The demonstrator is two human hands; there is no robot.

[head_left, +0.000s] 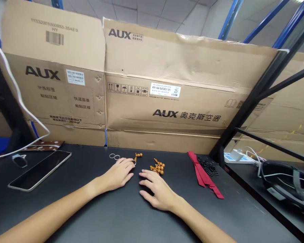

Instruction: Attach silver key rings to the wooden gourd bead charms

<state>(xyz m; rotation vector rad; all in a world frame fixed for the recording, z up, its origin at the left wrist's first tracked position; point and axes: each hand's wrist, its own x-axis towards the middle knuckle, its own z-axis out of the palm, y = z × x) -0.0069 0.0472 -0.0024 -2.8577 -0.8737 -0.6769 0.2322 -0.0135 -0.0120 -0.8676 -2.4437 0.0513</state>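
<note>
My left hand (119, 173) rests palm down on the black table, its fingers slightly apart. Near its fingertips is a metal ring (134, 162), beside a small orange-brown beaded piece (138, 155). Two more metal rings (115, 156) lie just behind that hand. My right hand (157, 190) is on the table too, fingers spread and pointing left, with nothing visible in them. Behind it sits a small pile of orange-brown beaded pieces (159, 167).
A phone (40, 170) and a brown patterned pouch (44, 145) lie at the left. Red ribbons (204, 173) and black pieces (208, 166) are at the right. Cardboard boxes (142, 118) wall off the back. A black rack post (255, 91) rises at the right.
</note>
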